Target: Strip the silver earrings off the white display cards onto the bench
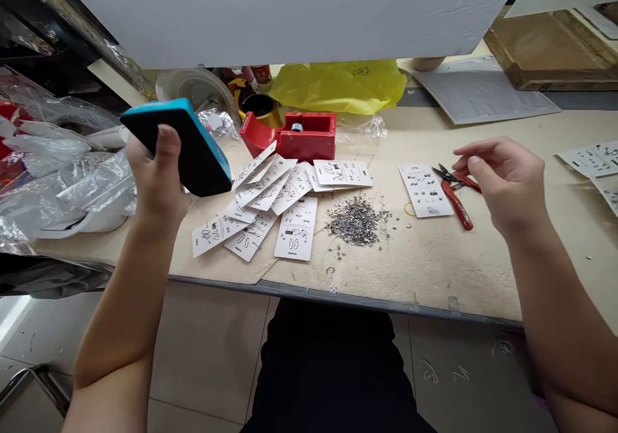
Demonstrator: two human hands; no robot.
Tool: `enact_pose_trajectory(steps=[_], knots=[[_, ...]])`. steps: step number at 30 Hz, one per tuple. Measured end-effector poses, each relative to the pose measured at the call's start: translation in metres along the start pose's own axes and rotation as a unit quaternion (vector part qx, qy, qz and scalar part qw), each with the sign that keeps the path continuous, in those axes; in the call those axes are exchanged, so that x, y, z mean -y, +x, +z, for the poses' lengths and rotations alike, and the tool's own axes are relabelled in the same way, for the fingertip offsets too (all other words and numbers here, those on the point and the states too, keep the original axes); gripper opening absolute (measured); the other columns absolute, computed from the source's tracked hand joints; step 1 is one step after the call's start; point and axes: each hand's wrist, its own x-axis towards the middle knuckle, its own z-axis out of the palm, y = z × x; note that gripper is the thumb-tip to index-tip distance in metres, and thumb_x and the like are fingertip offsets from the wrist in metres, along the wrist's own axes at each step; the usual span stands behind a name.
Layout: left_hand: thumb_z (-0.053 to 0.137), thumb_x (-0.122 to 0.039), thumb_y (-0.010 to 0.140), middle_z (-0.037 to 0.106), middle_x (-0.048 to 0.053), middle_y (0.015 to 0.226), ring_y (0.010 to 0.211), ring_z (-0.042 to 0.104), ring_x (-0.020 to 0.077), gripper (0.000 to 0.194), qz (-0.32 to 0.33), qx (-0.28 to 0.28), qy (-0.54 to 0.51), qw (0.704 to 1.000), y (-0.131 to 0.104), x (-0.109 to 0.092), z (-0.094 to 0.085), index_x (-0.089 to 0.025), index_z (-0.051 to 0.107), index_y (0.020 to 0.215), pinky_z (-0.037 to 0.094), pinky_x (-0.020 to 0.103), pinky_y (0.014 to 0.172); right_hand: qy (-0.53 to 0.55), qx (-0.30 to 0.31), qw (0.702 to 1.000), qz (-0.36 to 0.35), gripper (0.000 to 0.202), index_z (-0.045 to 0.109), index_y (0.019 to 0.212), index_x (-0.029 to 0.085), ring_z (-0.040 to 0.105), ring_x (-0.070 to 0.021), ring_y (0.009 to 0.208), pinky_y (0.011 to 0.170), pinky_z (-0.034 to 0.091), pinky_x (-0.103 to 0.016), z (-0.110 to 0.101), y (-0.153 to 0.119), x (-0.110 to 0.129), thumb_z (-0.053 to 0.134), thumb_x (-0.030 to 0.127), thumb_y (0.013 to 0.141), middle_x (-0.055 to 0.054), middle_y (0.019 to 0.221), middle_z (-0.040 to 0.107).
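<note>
My left hand (157,169) is raised over the left side of the table, closed on a flat black block with a blue edge (188,143). The thumb lies across its black face, and the exact kind is unclear. My right hand (506,169) hovers at the right with loosely curved fingers, and nothing shows in it. Just beside its fingertips lie red-handled pliers (456,204), partly behind the hand. A single jewelry card (425,192) rests against them. Between my hands are a pile of small metal findings (358,221) and a spread of white jewelry cards (295,228).
A red tape dispenser (309,137) stands behind the cards. Farther back are a yellow plastic bag (338,89) and a clear tub (193,89). Plastic bags (96,182) crowd the left. A white panel (309,15) overhangs the table. More cards (591,159) lie far right.
</note>
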Motion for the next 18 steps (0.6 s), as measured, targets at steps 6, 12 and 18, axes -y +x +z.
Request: enact_pose_trajectory(steps=[6,12,18], knots=[[0.070,-0.079,0.066,0.077,0.004,0.093,0.102,0.070,0.0258,0.065,-0.158,0.076,-0.193,0.965,-0.014,-0.054,0.051,-0.025,0.065,0.102,0.064,0.042,0.081,0.054,0.075,0.996,0.017,0.014,0.070,0.090,0.023,0.065,-0.0164,0.076,0.074,0.056,-0.036,0.015,-0.005,0.019,0.059,0.017,0.086,-0.003,0.076,0.066],[0.067,-0.070,0.076,0.074,0.005,0.095,0.094,0.071,0.0223,0.055,-0.224,0.211,-0.226,0.924,-0.044,-0.076,0.105,-0.022,0.062,0.102,0.062,0.037,0.078,0.203,0.283,0.937,0.017,0.018,0.067,0.108,0.022,0.066,-0.0172,0.092,0.087,0.058,-0.038,0.043,-0.016,0.054,0.061,0.021,0.091,-0.004,0.098,0.069],[0.061,-0.053,0.086,0.071,0.006,0.097,0.103,0.068,0.0236,0.040,-0.284,0.301,-0.269,0.870,-0.066,-0.097,0.147,-0.018,0.059,0.105,0.054,0.041,0.095,0.209,0.279,0.937,-0.017,0.043,0.051,0.124,0.023,0.057,-0.0217,0.119,0.095,0.055,-0.038,0.065,-0.016,0.058,0.068,0.028,0.086,-0.009,0.125,0.057]])
